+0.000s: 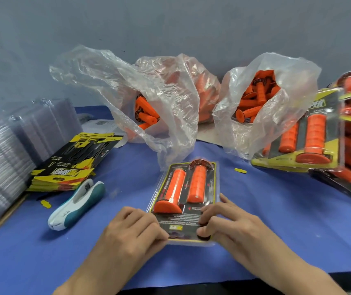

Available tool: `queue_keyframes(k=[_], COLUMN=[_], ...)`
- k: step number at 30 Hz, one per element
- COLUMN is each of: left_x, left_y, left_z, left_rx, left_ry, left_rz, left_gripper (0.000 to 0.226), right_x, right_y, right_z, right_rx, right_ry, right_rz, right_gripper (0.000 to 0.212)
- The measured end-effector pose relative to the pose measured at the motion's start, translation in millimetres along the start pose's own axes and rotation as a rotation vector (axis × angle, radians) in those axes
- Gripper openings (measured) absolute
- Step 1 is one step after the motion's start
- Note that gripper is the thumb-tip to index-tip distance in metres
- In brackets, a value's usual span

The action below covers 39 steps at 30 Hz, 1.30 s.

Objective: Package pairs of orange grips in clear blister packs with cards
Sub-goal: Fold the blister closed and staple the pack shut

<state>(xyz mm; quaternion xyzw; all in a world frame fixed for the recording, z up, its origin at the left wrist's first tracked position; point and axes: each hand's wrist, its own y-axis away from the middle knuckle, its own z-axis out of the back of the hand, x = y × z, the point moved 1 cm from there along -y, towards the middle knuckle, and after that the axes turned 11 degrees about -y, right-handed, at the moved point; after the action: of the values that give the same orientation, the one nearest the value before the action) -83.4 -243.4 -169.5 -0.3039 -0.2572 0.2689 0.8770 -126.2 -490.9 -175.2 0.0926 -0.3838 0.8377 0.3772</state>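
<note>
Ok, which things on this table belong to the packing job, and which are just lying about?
Job: blister pack held by left hand and right hand, card stack, empty blisters, left grip bag, right grip bag, finished packs, probably the stapler.
Lying about: yellow scraps, white printed sheet.

- Blue cloth (276,220) covers the table; grey wall (170,22) behind.
- White-and-teal stapler (76,206) lies flat on the cloth at left, angled, nose toward the near edge.
- Two small yellow scraps on the cloth: one (45,203) just left of the stapler, one (240,170) right of centre.
- Crumpled clear bags at the back, mouths open: left bag (166,107), right bag (294,86).
- White printed sheet (100,124) beside the left bag.
</note>
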Motion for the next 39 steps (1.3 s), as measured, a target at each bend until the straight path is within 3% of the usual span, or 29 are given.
queue_keyframes(k=[3,5,7,13,15,18,20,24,25,26,28,30,34,39], left_x=[4.3,-0.8,-8.0,-33.8,-32.4,-18.6,-14.9,-27.3,-30.4,-33.3,-38.3,-39.3,-37.2,-34.2], left_y=[-0.5,-3.5,-8.4,-22.8,-20.6,-20.6,-23.4,-28.3,-29.5,-30.9,-32.3,-32.3,-29.4,-26.5], left_z=[-1.0,-2.4,-4.2,-6.8,-5.7,-2.9,-3.2,-8.0,-8.2,-8.4,-8.7,-9.3,-12.2,-14.3], left_rx=[0.032,0.058,0.056,0.0,0.017,0.064,0.084,0.088,0.083,0.078,0.063,0.045,0.016,-0.008], left_ry=[-0.011,-0.044,-0.099,-0.073,0.017,0.121,0.122,0.012,-0.004,-0.015,-0.014,0.008,0.027,0.087], left_rz=[0.021,0.021,0.019,0.006,-0.035,-0.095,-0.112,-0.124,-0.112,-0.102,-0.079,-0.055,-0.065,-0.096], left_gripper=[0.026,0.026,0.024,0.03,0.026,0.026,0.026,0.019,0.02,0.02,0.024,0.026,0.03,0.029], right_x=[-6.5,-9.1,-7.1,10.2,5.8,1.6,-1.2,0.9,6.4,11.4,19.1,19.0,10.4,-1.7], right_y=[2.9,6.3,8.8,-1.8,1.2,9.7,13.3,14.1,13.1,12.5,9.1,6.4,13.9,21.5], right_z=[10.6,13.4,9.0,-11.6,0.7,19.4,24.0,16.6,11.5,5.0,-2.3,0.5,7.3,10.5], right_rx=[0.024,0.066,0.071,-0.085,-0.071,0.003,0.03,-0.007,-0.025,-0.039,-0.077,-0.085,0.018,0.042], right_ry=[-0.056,0.065,0.271,0.34,0.276,-0.017,-0.058,0.305,0.348,0.348,0.318,0.293,0.171,-0.026], right_rz=[-0.062,-0.075,-0.041,0.067,0.069,-0.002,-0.036,-0.054,-0.006,0.053,0.086,0.089,0.07,-0.004], right_gripper=[0.014,0.007,0.02,0.012,0.007,0.013,0.017,0.026,0.018,0.005,0.027,0.033,0.015,0.012])
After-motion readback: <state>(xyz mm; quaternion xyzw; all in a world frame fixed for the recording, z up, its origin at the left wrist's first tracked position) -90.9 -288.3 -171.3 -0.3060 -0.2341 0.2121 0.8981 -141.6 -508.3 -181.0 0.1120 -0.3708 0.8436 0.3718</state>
